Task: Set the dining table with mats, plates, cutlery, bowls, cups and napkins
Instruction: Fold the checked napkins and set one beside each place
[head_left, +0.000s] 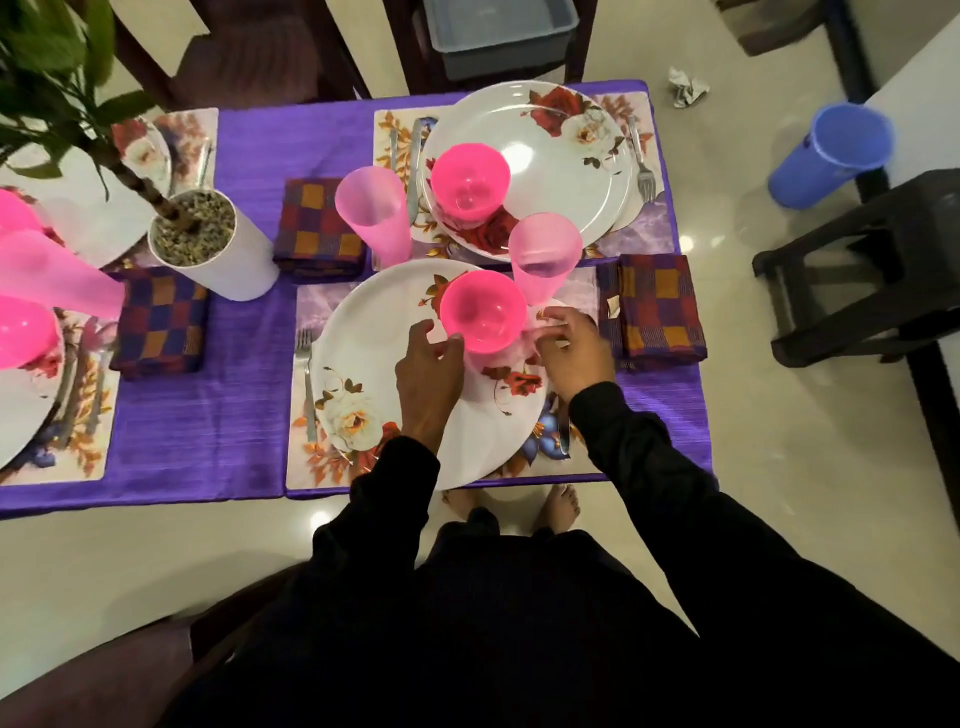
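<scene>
At the far left edge sit parts of two more place settings: pink bowls (23, 332), a tipped-looking pink cup (57, 275), floral plates and a checked napkin (161, 322) beside a potted plant in a white cylinder (218, 249). A second checked napkin (319, 228) lies just behind it on the purple tablecloth (208, 415), with a tall pink cup (376, 215) next to the far setting.

The near setting looks nearly complete: a floral placemat (306, 462) carries a fork (306, 379) on its left side and a large rose-patterned plate (374, 343). On the plate's far right part stands a pink bowl (483, 312). The left hand (428, 364) has its fingers loosely curled, fingertips at or just beside the bowl's left rim; whether they actually touch cannot be told. The right hand (571, 343) hovers at the bowl's right side, fingers bent and spread, holding nothing visible. Just behind it a translucent pink cup (543, 260) stands at the plate's far right edge.

The step in hand appears to be settling or centring this bowl on its plate. The next move probably calls for both hands to close lightly on the rim and shift it without knocking the cup close behind.

Further right lie the far plate with its own pink bowl (470, 179) and fork (641, 166), a third checked napkin (657, 312) beside the near mat, and off the table a blue cup (831, 156) on a dark stool
</scene>
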